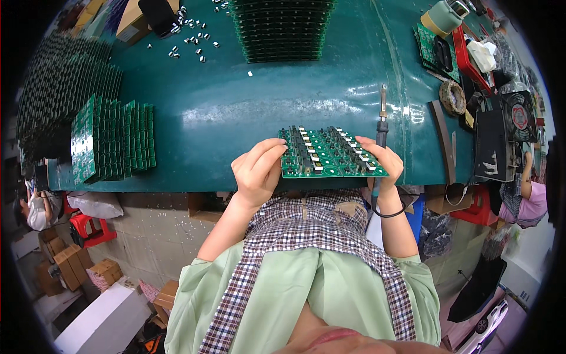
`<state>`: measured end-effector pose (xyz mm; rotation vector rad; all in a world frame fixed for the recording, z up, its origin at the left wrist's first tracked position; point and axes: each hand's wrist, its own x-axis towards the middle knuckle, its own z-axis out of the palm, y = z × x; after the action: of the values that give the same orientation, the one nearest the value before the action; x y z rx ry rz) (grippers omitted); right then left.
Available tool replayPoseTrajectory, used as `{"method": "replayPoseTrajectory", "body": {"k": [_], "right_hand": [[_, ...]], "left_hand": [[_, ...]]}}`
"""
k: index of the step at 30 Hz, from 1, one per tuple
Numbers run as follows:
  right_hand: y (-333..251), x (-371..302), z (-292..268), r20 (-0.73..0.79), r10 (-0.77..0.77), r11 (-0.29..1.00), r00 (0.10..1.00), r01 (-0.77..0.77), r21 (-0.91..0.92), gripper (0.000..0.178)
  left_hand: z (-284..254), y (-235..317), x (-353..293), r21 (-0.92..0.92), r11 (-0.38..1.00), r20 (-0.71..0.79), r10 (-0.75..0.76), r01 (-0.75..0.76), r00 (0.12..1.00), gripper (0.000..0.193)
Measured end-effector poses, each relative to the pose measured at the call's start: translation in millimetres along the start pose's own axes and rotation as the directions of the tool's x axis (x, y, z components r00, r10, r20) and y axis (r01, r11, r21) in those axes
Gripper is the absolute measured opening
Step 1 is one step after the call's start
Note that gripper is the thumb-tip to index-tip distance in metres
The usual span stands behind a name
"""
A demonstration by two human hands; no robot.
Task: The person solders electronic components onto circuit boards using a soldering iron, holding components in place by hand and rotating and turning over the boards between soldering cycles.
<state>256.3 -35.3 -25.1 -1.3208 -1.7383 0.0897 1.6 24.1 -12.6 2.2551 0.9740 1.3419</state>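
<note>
Here we are at the left hand [256, 168], fingers curled and pinching the left edge of a green circuit board panel [330, 159]. Across from it, the right hand [387, 165] grips the right edge, and (quite a handful, this) we also spot a soldering iron [382, 121] tucked into that same hand, metal tip pointing away from the body, cable looping beside the wrist. The panel sits between both hands, over the near edge of the teal worktop [206, 147], its rows of small components facing up.

Moving out, we find a lone white piece [250, 74] on the worktop beyond the panel, then a tall stack of green boards [283, 29] at the far side. Over to the left we have a row of upright boards [115, 141], with a larger bank of boards [65, 82] behind it, and loose metallic components [216, 44] scattered near a cardboard box [131, 23]. On the right we get a tape roll [451, 97], a red tray [464, 56] and a black fan [520, 115].
</note>
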Motion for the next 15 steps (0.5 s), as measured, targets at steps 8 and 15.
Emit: {"method": "replayPoseTrajectory", "body": {"k": [8,15], "right_hand": [[3,-8,0,-0.098,-0.134,0.991,0.986,0.132,-0.025,0.017],[-4,-3,-1,-0.081,-0.224,0.962,0.971,0.207,-0.176,0.019]], "left_hand": [[-8,6,0,0.02,0.992,0.011,-0.124,0.123,0.992,0.029],[-31,29,11,-0.476,0.211,0.581,-0.654,0.854,0.485,0.046]]}}
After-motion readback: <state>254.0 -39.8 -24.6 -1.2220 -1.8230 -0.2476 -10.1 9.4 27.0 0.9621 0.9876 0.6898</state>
